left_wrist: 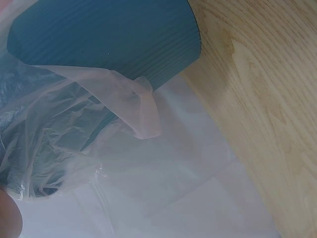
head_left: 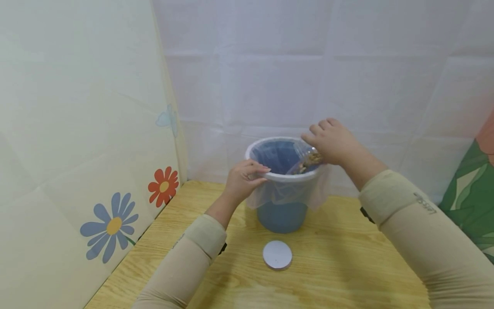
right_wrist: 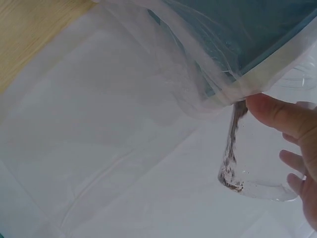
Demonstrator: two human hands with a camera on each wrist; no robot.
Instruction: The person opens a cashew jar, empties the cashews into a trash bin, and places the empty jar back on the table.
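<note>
A blue waste bin (head_left: 281, 217) stands upright on the table, lined with a thin translucent bag (head_left: 287, 192) folded down over its rim. My left hand (head_left: 246, 179) pinches the near left rim, thumb outside and fingers on top; the left wrist view catches only a fingertip (left_wrist: 9, 218) beside the bag. At the right rim, my right hand (head_left: 332, 142) grips a clear jar (right_wrist: 265, 163), tipped with its mouth toward the inside of the bin. Brown bits (head_left: 313, 158) lie toward the jar's mouth, and dark crumbs (right_wrist: 229, 168) cling along its wall.
On the wood-grain table (head_left: 339, 257) in front of the bin lies a round white lid (head_left: 277, 255). A white sheet (head_left: 270, 94) hangs right behind the bin. At the left is a pale panel (head_left: 77, 128) with printed flowers, and a green leafy print (head_left: 472, 197) shows at the right.
</note>
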